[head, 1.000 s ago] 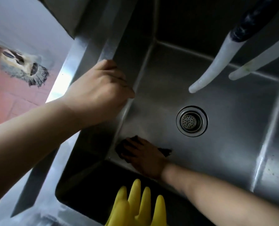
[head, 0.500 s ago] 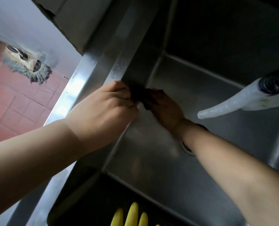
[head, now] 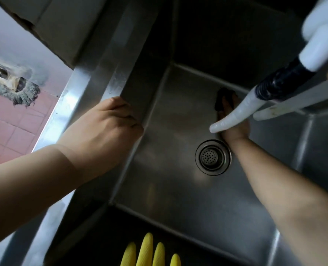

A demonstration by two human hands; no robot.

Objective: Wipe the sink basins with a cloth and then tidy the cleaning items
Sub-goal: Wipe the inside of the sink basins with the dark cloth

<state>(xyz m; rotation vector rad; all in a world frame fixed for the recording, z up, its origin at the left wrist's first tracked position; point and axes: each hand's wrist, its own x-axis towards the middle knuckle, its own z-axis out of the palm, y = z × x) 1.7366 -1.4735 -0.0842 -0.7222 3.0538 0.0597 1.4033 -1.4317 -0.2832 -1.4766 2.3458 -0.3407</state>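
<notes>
Dark cloth (head: pixel 223 96) lies under right hand (head: pixel 234 127) fingers (head: pixel 226 104).

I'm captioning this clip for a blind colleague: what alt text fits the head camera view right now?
A person's right hand presses a dark cloth against the floor of a steel sink basin, beyond the drain. The left hand grips the basin's left rim, white hoses hang in from the upper right, and yellow glove fingertips show at the bottom edge.

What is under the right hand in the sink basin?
A dark cloth pokes out past the right hand, pressed to the sink basin floor near the back wall. The white hose covers part of the hand, hiding the rest.
</notes>
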